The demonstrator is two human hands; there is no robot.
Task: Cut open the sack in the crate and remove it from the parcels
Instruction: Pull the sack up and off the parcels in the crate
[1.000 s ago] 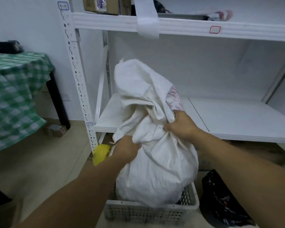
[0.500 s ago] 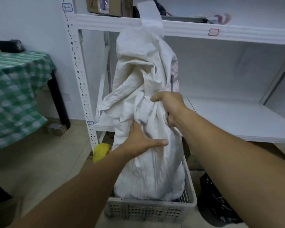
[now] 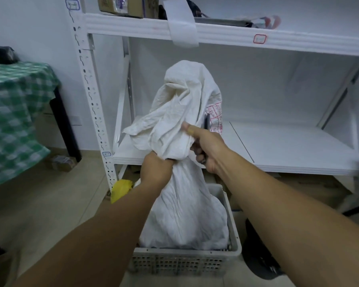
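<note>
White-walled room, pale tiled floor (image 3: pixel 39 204). White metal shelving (image 3: pixel 216 32) stands beyond our fingers, and a table under a green checked cloth (image 3: pixel 13 112) lies well to the left of them. A grey perforated crate (image 3: pixel 184 264) sits on the floor, below both hands and nearer to us. We note the white woven sack (image 3: pixel 187 214) upright in the crate: its lower bulk fills the crate, while its upper cloth is gathered to a neck at the fingers and flops loosely above them. Red print (image 3: pixel 215 114) shows on the sack just beyond the right thumb. Contents hidden. Left hand (image 3: pixel 157 170): fingers curled tight round the sack's neck, cloth bunching out over the top of the fist. Right hand (image 3: pixel 209 150): just right of the left fingers, its fingers curled round a dark slim tool (image 3: pixel 206 122) whose end shows above the knuckles, with the thumb (image 3: pixel 188 129) stretched out against the sack cloth. We cannot tell whether the tool touches the sack. A yellow bag (image 3: pixel 120 190) lies on the floor below and left of the left fingers, and a black bag (image 3: pixel 257 255) sits right of the crate, under the right forearm. Cardboard boxes (image 3: pixel 120 6) stand on the top shelf, and a white paper strip (image 3: pixel 182 27) hangs over its edge, high above both hands.
</note>
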